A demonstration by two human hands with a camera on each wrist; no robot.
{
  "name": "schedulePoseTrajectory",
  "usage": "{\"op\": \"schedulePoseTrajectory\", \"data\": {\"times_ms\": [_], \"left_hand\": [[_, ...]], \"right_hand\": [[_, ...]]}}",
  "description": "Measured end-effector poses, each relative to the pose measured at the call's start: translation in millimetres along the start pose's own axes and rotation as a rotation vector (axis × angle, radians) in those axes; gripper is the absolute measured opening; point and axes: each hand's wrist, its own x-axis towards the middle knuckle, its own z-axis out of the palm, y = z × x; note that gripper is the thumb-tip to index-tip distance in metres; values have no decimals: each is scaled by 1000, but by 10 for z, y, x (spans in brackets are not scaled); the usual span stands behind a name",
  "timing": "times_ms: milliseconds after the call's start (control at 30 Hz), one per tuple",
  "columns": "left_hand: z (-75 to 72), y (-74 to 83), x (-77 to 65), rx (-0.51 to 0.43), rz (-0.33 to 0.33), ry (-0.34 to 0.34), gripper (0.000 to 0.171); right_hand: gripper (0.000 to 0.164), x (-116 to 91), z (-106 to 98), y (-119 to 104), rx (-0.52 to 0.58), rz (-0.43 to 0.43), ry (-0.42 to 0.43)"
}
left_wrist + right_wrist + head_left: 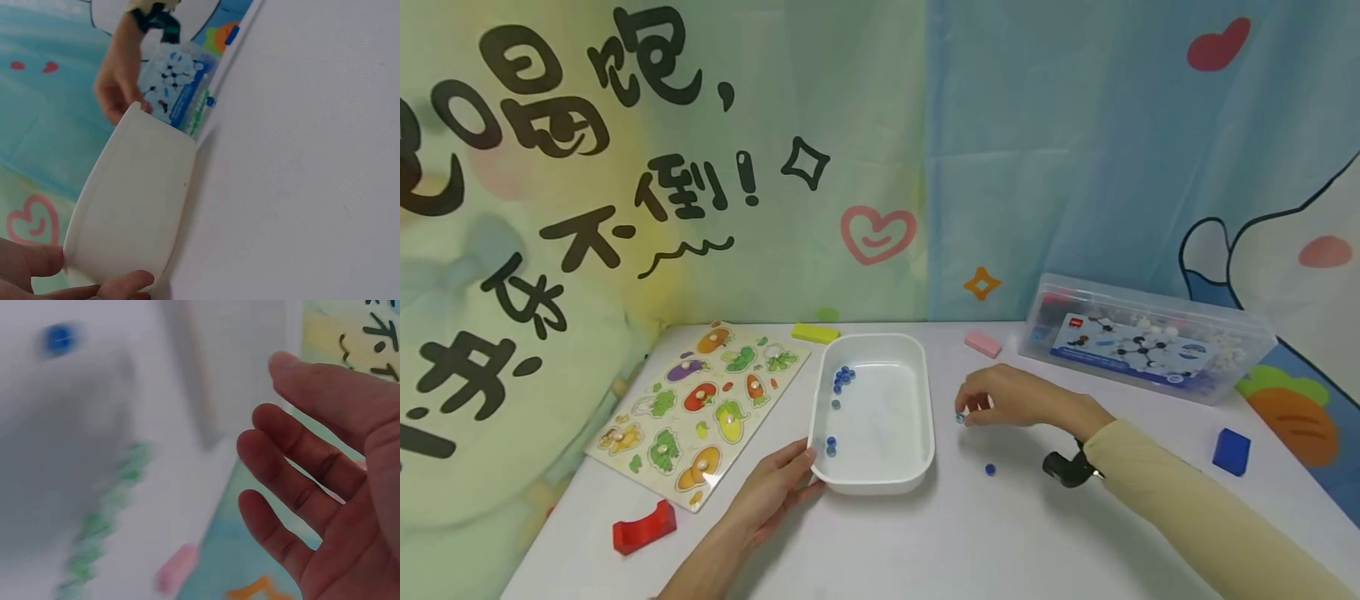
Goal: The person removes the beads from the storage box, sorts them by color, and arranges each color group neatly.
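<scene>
I see open worktop along the near side of the tray, room enough for me to pass low. Right of the tray, the right hand, a loose blue bead and a blurred green row stand in my way. The left hand bars the tray's near left corner; farther left, the puzzle board lies flat, so I could cross above it. Behind the tray, the curtain stops me; to its far right, the clear box does.
</scene>
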Motion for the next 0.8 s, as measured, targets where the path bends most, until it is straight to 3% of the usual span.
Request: {"op": "schedulePoseTrajectory", "data": {"times_ms": [167, 300, 500, 800], "left_hand": [[-10, 14, 3, 0, -16, 18, 53], [-24, 19, -3, 2, -21, 15, 53], [-44, 6, 1, -3, -14, -17, 54], [-77, -30, 29, -20, -28, -22, 58]], "right_hand": [[8, -358, 212, 260, 46, 10, 37], [7, -526, 396, 371, 88, 6, 53], [9, -613, 553, 416, 112, 6, 72], [10, -638, 593, 385, 115, 48, 86]]}}
